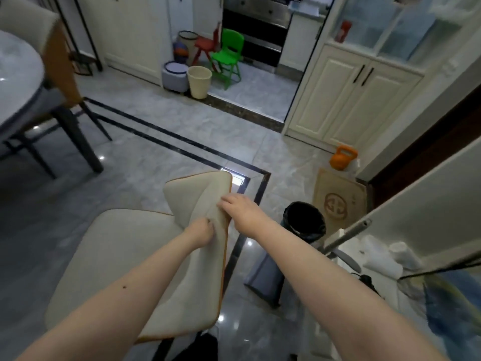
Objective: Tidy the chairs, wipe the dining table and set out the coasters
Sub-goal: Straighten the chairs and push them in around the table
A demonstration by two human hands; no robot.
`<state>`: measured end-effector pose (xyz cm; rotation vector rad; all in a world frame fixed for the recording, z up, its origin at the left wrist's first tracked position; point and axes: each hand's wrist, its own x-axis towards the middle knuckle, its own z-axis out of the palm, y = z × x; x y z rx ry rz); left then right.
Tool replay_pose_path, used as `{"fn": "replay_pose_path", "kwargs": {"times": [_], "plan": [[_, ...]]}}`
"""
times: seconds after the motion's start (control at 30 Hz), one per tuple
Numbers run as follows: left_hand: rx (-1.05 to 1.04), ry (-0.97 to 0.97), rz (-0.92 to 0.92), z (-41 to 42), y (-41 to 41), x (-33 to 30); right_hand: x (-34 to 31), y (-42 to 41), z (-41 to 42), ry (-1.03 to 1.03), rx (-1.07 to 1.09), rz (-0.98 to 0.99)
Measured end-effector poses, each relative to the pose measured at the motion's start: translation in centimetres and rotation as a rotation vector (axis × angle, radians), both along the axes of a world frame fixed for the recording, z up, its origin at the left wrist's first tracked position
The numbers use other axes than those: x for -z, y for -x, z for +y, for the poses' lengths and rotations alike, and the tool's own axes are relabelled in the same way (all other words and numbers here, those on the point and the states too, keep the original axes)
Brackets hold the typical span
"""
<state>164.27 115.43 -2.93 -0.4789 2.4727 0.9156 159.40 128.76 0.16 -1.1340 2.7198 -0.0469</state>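
Head view, looking down at a grey marble floor. In the lower centre of the frame a cream upholstered chair (125, 256) stands with its seat toward the lower left and its backrest rising toward the centre. Both hands hold that backrest. The left hand (201, 230) has its fingers curled into the cream fabric on the front face of the backrest. The right hand (240, 208) grips the backrest's right edge, fingers wrapped over onto the front, just above the left hand.

At the left edge of the frame sits the rounded end of a pale marble dining table (15, 82), with a second chair (59, 74), orange-backed with dark legs, tucked beside it in the upper left.

Right of the held chair, near the centre right, is a bin lined with a black bag (304, 222). Farther right, an orange kettlebell (342, 158) rests on the floor by white cabinets (351, 95). In the upper centre, at a kitchen doorway, stand a small green plastic chair (227, 57), a red one (205, 45) behind it and a cream wastebasket (199, 80).
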Motion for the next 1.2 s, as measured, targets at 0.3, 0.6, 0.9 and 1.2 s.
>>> {"fn": "replay_pose_path", "kwargs": {"times": [0.3, 0.6, 0.9, 1.2], "plan": [[-0.061, 0.0, -0.056, 0.2, 2.0, 0.3, 2.2, 6.1, -2.9, -0.229, -0.398, 0.032], [-0.307, -0.154, -0.089, 1.5, -1.5, 0.5, 2.5, 8.8, -4.1, -0.364, -0.749, 0.016], [-0.515, -0.086, -0.161, 5.2, -9.1, -0.2, 3.1, 9.4, -4.6, -0.357, -0.915, -0.005], [-0.558, 0.412, -0.094, 8.5, -8.9, 2.1, 4.1, 9.6, -4.8, -0.325, -0.954, 0.069]]}}
